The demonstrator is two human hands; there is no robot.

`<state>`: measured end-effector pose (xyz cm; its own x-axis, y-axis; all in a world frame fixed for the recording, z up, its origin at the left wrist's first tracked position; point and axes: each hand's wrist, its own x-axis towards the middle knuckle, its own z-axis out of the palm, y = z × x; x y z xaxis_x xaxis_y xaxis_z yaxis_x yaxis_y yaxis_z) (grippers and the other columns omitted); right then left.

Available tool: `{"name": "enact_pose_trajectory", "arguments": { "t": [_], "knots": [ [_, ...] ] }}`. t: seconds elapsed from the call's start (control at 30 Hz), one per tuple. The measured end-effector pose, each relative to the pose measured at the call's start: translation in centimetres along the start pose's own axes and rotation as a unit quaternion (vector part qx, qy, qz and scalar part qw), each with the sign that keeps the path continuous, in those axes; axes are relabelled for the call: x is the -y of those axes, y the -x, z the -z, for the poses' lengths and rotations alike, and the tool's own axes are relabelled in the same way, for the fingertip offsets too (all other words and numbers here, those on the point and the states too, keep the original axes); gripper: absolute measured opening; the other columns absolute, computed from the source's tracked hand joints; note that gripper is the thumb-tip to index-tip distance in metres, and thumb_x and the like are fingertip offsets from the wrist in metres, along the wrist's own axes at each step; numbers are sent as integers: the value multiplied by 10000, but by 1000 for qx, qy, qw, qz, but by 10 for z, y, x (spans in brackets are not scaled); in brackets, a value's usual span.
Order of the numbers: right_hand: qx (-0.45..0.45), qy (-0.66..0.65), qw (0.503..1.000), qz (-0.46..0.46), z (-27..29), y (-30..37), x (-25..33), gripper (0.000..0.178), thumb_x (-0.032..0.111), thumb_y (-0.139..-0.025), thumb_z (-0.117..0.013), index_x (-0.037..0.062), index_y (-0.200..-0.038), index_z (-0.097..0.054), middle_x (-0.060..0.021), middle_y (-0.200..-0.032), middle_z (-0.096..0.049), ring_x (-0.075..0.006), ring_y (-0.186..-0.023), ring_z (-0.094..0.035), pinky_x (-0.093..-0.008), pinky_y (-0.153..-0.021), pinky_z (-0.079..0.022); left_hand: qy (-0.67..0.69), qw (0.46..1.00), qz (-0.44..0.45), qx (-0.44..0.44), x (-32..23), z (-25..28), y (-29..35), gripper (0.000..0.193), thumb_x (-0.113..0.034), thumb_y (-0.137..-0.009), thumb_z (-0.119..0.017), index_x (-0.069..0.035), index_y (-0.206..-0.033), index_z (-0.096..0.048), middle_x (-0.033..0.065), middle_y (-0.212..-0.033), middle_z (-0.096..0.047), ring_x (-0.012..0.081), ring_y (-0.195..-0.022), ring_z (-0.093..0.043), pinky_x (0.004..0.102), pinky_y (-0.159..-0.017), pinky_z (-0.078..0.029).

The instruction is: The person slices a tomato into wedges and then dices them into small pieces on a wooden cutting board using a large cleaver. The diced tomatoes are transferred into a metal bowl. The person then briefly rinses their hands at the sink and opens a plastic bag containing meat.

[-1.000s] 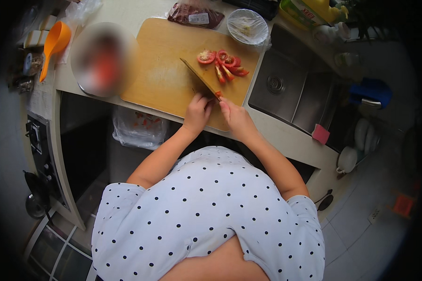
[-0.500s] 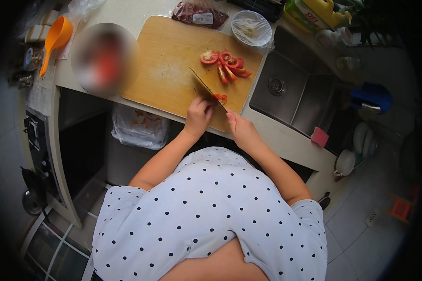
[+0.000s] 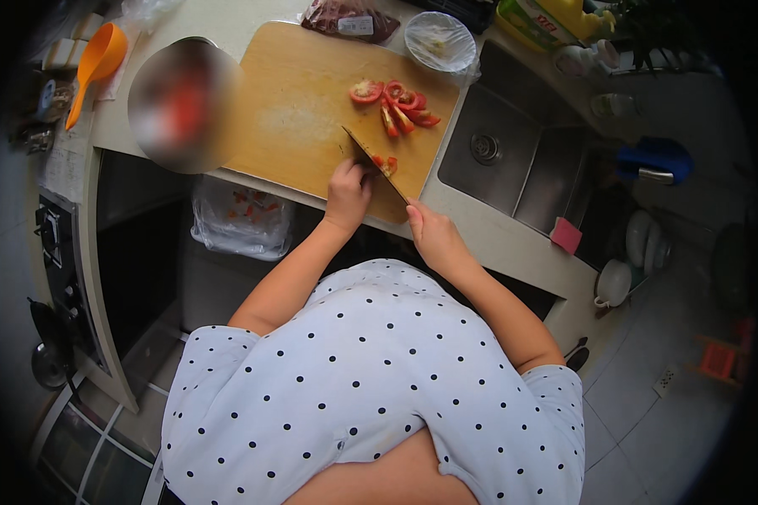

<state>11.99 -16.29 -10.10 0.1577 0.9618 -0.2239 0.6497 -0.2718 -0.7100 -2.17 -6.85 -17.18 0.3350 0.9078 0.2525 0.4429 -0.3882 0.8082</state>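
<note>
My right hand [image 3: 435, 235] is closed round the handle of a kitchen knife [image 3: 367, 152]. Its blade slants away to the left over the wooden cutting board [image 3: 295, 109]. Small cut tomato pieces [image 3: 387, 165] lie against the blade's right side. On the left of the knife, my left hand [image 3: 348, 192] is curled close to the blade. Its fingertips are partly hidden, and whatever they press on does not show. Farther back on the board sits a group of tomato wedges [image 3: 403, 118], beside a cut tomato piece [image 3: 366, 92] with its inside showing.
Left of the board is a round, blurred container [image 3: 147, 109] with red contents. A sink [image 3: 484, 181] lies to the right. Behind the board are packaged meat [image 3: 345, 21] and a film-covered bowl [image 3: 440, 42]. A lined bin [image 3: 240, 231] with scraps hangs below the counter edge.
The whole view has shifted slightly. The knife has moved a little to the right and nearer to me over the board. Both hands stay in nearly the same pose.
</note>
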Motion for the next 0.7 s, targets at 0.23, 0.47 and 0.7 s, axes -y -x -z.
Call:
{"name": "enact_pose_trajectory", "arguments": {
  "t": [0.23,0.47,0.7],
  "knots": [
    [38,-10,999,16,-15,-62,31,345,294,-970,-399,9,-962,-594,-261,-800,-599,-453,-772,-569,-479,-639,-453,-38,999,-5,13,6,-2,7,156,20,-709,-625,-13,-861,-638,155,-850,-594,350,-788,-581,403,-704,-487],
    [95,-54,992,-68,42,-22,37,378,326,-983,-354,8,-906,-545,-244,-703,-559,-443,-689,-537,-457,-610,-429,38,997,63,-13,-7,12,10,89,-8,-781,-645,29,-860,-628,151,-876,-608,269,-705,-611,310,-624,-491],
    [126,-21,990,-56,34,0,21,342,291,-979,-360,17,-877,-536,-251,-721,-566,-459,-698,-542,-494,-620,-436,10,999,52,12,-4,11,9,100,6,-736,-619,-24,-825,-654,143,-804,-598,331,-769,-581,381,-683,-482]
  ]
}}
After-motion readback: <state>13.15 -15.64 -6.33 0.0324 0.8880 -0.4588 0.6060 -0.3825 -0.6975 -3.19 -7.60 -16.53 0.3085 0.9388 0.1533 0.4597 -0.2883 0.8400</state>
